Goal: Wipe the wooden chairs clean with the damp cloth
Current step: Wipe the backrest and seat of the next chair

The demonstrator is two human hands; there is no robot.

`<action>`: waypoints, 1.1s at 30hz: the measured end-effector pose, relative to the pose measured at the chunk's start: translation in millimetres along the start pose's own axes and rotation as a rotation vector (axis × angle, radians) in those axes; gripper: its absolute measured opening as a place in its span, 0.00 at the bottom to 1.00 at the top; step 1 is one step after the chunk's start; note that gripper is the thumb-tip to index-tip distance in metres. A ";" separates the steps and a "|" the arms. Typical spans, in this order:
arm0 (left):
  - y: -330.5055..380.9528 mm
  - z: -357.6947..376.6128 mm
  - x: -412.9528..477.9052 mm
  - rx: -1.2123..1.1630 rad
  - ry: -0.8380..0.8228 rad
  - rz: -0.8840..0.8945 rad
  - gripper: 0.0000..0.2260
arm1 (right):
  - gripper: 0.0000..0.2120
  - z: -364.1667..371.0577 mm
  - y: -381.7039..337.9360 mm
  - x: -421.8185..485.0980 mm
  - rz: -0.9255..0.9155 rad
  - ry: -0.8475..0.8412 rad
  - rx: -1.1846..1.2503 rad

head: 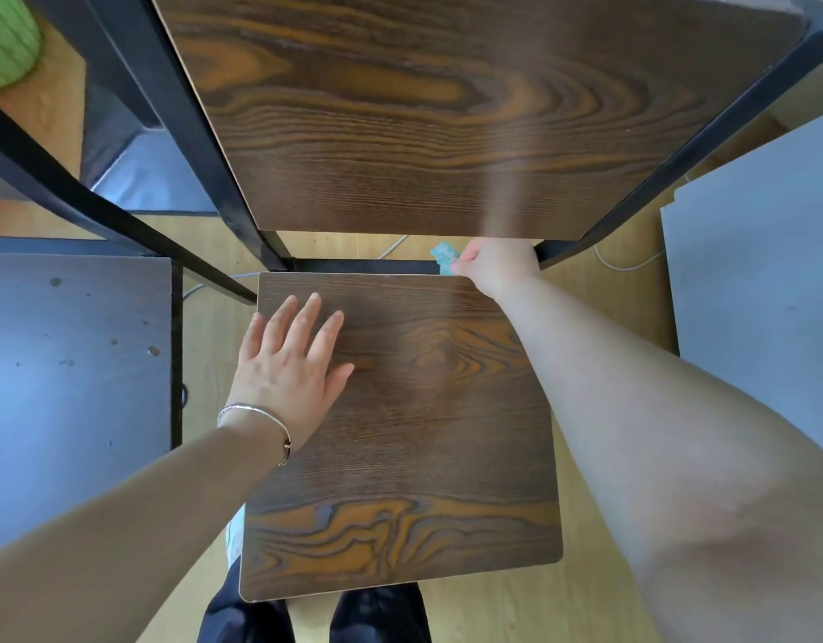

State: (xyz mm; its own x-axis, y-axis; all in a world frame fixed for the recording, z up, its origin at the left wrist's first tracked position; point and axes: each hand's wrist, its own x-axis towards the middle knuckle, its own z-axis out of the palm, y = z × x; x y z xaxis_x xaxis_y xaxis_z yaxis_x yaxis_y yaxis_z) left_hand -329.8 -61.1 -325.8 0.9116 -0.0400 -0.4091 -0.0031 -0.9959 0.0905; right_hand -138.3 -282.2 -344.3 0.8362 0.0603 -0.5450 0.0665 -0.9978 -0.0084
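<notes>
— While the left hand [291,364] lies on the wooden chair seat [423,433], how do its fingers stand?
— Straight and spread, palm down on the seat's left half, holding nothing. A silver bracelet [261,417] circles the wrist.
— And the right hand [495,266]?
— Its fingers are curled and grip a teal cloth [443,257] at the seat's rear right corner. Only a crumpled end of the cloth shows, over the gap between seat and backrest [446,109].
— What carries the two panels?
— A black metal frame [205,132], with bars running up both sides of the backrest.
— And around the chair?
— A dark glossy board [76,364] at left and a grey panel [762,271] at right. Below is a light wooden floor [493,610] with a white cable [627,266] lying on it. A green object [6,34] at top left is too cut off to identify.
</notes>
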 end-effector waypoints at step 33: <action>-56.8 -4.2 -44.8 -0.053 0.000 -0.050 0.29 | 0.06 -12.8 -161.7 -20.2 -0.239 -0.569 0.547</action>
State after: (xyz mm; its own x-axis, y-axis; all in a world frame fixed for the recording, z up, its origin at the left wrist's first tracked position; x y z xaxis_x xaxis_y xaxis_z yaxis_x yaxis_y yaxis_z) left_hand -368.7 -2.4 -308.8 0.9103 0.0093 -0.4139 0.0639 -0.9909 0.1183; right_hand -159.0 -121.7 -321.2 0.4197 0.3958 -0.8168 -0.1892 -0.8420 -0.5052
